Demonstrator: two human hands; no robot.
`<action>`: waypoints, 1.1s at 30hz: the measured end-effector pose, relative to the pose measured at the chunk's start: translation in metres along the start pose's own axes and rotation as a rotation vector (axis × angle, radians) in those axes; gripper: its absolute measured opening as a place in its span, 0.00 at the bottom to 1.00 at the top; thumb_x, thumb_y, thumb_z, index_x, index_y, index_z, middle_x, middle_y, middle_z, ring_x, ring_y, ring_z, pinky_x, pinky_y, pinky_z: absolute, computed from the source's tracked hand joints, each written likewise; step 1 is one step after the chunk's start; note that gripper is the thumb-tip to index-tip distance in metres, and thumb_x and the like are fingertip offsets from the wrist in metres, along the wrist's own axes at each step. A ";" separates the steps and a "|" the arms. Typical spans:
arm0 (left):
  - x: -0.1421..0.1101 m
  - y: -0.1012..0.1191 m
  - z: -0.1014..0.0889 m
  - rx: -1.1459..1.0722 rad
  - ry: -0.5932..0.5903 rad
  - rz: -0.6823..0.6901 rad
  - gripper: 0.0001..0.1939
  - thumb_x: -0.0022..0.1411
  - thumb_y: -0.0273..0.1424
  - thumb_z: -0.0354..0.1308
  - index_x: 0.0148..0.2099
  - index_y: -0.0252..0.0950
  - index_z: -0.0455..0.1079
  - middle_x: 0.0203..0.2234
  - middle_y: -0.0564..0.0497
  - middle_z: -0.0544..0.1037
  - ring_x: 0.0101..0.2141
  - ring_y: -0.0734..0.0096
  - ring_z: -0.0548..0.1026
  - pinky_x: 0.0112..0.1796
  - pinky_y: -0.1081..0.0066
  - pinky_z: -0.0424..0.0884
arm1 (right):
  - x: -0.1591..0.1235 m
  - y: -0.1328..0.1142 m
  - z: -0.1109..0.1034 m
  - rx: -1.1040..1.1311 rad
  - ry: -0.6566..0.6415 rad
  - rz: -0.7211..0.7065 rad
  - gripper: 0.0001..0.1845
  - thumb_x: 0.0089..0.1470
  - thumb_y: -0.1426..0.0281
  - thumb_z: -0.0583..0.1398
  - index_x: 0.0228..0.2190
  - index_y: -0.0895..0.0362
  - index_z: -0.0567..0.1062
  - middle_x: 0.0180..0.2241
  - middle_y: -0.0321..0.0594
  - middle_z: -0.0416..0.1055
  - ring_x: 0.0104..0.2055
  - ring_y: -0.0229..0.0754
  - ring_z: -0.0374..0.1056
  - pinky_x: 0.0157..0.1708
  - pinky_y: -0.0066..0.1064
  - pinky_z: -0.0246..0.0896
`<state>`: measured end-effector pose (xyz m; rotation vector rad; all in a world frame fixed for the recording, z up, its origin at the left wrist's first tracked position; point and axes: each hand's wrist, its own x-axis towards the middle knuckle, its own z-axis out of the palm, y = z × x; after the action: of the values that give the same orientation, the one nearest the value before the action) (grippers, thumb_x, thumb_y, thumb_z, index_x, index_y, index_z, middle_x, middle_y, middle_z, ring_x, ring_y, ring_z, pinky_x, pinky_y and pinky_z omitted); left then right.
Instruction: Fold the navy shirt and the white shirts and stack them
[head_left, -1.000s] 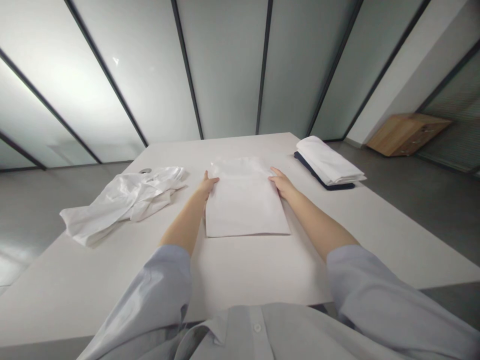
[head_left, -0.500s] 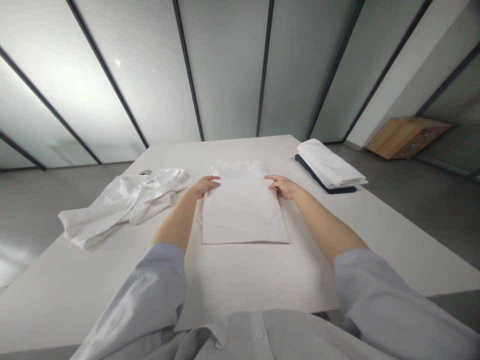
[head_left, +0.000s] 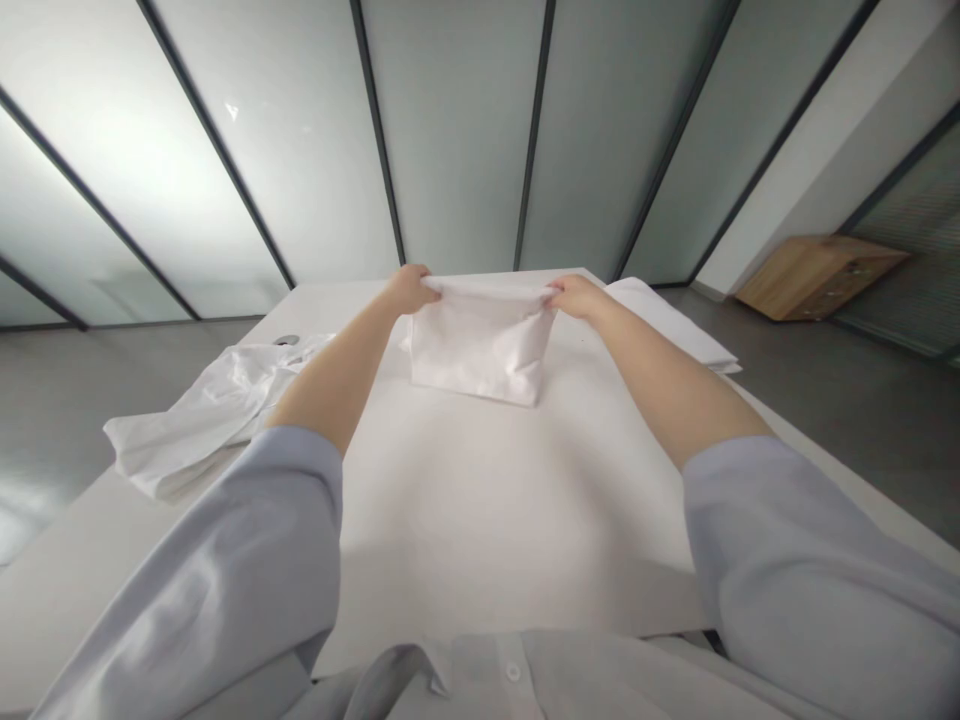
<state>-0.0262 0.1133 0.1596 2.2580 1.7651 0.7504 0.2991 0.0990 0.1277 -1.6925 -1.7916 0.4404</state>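
A folded white cloth (head_left: 476, 345) hangs between my two hands above the table, its top edge stretched and its lower edge slanting near the tabletop. My left hand (head_left: 412, 289) pinches the upper left corner. At the upper right corner, my right hand (head_left: 576, 296) grips the edge between thumb and fingers. Creases show in the lower right part of the cloth. To the left lies a crumpled white garment (head_left: 202, 410), partly covered by my left forearm.
On the right of the white table (head_left: 517, 520) a folded white stack (head_left: 667, 325) lies partly behind my right forearm. A small grey round object (head_left: 286, 340) rests near the left garment. Frosted glass panels (head_left: 457, 140) stand behind; a wooden cabinet (head_left: 821, 277) is on the floor.
Both hands have risen and moved away from me, lifting the cloth that lay flat on the table. It now hangs from its top edge. My right forearm covers more of the folded stack.
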 end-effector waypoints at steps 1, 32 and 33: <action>0.004 0.005 -0.007 0.038 0.097 0.038 0.21 0.52 0.32 0.61 0.49 0.34 0.72 0.41 0.47 0.76 0.47 0.58 0.73 0.50 0.62 0.68 | 0.008 -0.006 -0.005 -0.063 0.110 -0.058 0.12 0.45 0.76 0.61 0.36 0.58 0.76 0.39 0.45 0.75 0.43 0.49 0.69 0.47 0.42 0.64; -0.156 -0.076 0.085 -0.058 -0.107 0.031 0.29 0.49 0.28 0.56 0.56 0.34 0.69 0.49 0.44 0.77 0.49 0.53 0.74 0.52 0.62 0.68 | -0.123 0.060 0.091 0.096 -0.104 -0.340 0.20 0.45 0.74 0.59 0.43 0.54 0.78 0.49 0.42 0.75 0.56 0.51 0.65 0.58 0.41 0.56; -0.156 -0.077 0.083 -0.108 -0.103 -0.002 0.29 0.49 0.30 0.56 0.56 0.33 0.69 0.47 0.44 0.78 0.47 0.54 0.75 0.50 0.62 0.69 | -0.123 0.060 0.089 0.120 -0.115 -0.294 0.19 0.46 0.74 0.58 0.42 0.54 0.78 0.46 0.41 0.76 0.53 0.50 0.68 0.56 0.39 0.58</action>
<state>-0.0776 0.0013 0.0116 2.1835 1.6400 0.6985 0.2861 0.0020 -0.0023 -1.3197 -2.0155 0.5117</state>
